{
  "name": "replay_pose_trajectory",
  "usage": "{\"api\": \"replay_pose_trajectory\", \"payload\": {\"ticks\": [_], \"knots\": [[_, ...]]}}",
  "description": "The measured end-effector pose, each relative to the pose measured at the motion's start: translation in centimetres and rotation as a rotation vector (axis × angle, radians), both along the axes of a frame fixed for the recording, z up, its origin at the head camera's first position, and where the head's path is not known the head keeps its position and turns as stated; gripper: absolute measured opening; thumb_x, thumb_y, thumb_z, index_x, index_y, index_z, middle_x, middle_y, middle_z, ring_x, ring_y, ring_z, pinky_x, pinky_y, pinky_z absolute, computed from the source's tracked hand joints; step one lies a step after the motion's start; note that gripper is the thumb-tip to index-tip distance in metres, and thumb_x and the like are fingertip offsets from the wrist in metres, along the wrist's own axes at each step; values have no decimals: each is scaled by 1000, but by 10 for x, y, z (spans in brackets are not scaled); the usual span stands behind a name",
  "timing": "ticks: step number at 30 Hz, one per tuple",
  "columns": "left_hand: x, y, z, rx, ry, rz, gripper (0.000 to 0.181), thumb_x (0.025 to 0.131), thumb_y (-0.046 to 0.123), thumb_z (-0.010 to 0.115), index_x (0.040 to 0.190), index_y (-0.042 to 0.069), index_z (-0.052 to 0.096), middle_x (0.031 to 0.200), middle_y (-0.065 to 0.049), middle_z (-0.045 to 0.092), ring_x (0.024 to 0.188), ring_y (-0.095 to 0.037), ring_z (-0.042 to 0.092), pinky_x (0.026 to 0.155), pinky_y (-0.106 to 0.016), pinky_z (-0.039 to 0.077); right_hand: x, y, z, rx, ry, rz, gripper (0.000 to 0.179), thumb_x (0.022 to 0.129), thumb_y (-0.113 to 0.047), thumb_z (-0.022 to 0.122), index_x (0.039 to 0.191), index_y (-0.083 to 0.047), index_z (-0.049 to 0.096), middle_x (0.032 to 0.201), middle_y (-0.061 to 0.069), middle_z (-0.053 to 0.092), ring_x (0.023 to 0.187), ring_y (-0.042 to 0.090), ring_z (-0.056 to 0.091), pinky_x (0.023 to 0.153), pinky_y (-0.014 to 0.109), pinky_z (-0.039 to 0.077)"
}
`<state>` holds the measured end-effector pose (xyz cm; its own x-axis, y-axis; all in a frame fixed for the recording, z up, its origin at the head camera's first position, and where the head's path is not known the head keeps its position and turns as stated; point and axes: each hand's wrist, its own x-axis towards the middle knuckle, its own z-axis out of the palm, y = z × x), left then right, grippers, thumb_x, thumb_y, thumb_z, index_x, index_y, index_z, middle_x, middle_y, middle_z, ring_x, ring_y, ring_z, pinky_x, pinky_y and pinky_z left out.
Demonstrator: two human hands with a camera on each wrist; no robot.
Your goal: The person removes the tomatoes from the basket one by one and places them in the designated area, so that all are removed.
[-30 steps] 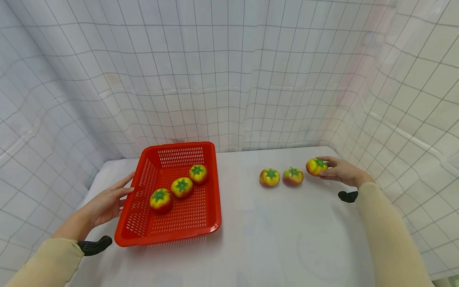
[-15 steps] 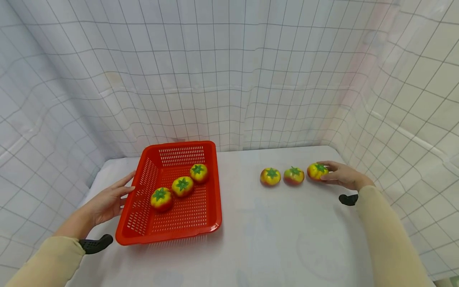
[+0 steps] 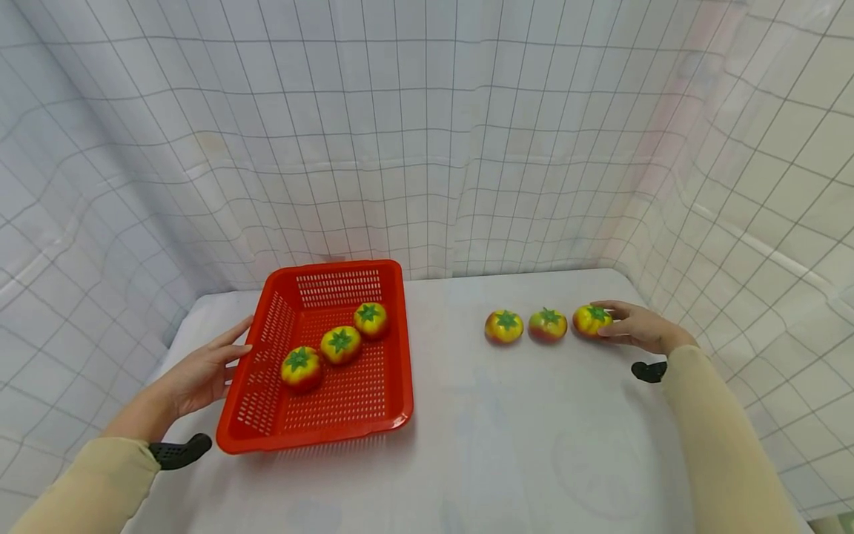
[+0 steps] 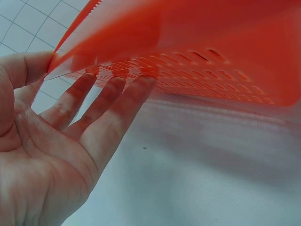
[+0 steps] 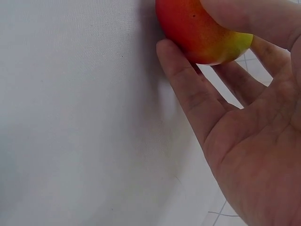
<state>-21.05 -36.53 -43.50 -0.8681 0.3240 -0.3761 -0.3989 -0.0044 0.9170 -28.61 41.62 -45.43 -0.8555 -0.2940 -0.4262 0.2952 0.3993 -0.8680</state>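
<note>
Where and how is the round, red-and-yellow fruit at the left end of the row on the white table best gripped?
From above, I would pinch this round, red-and-yellow fruit by its bulging near and far sides. Its top carries green leaves, and the similar middle fruit sits close on its right, leaving little room there.

Both sleeves [image 3: 727,445] are plain cream, with a black, round-ended piece [image 3: 190,450] jutting from each cuff [image 3: 680,357].
</note>
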Motion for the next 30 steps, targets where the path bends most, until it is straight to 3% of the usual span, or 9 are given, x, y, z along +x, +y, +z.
{"api": "replay_pose_trajectory", "payload": {"ticks": [13, 25, 30], "knots": [[0, 1, 2, -4, 1, 1, 71, 111, 31, 46, 164, 39, -1, 128, 13, 60, 109, -20, 66, 91, -48, 57, 0, 1, -1, 9, -4, 5, 80, 98, -13, 69, 162, -8, 21, 165, 29, 4, 146, 44, 23, 113, 40, 40], [0, 2, 4, 4, 0, -5, 71, 111, 30, 45, 164, 39, -2, 128, 14, 61, 110, -19, 66, 91, -47, 57, -2, 4, -3, 39, -13, 11, 82, 97, -14, 70, 163, -10, 20, 165, 30, 3, 147, 45, 21, 119, 53, 26], [0, 1, 3, 12, -5, -5, 71, 111, 30, 45, 164, 39, -2, 127, 14, 62, 109, -20, 67, 91, -48, 57, -2, 6, -5, 41, -10, 12, 84, 97, -14, 70, 164, -11, 19, 165, 30, 3, 147, 44, 22, 118, 50, 30]]}}
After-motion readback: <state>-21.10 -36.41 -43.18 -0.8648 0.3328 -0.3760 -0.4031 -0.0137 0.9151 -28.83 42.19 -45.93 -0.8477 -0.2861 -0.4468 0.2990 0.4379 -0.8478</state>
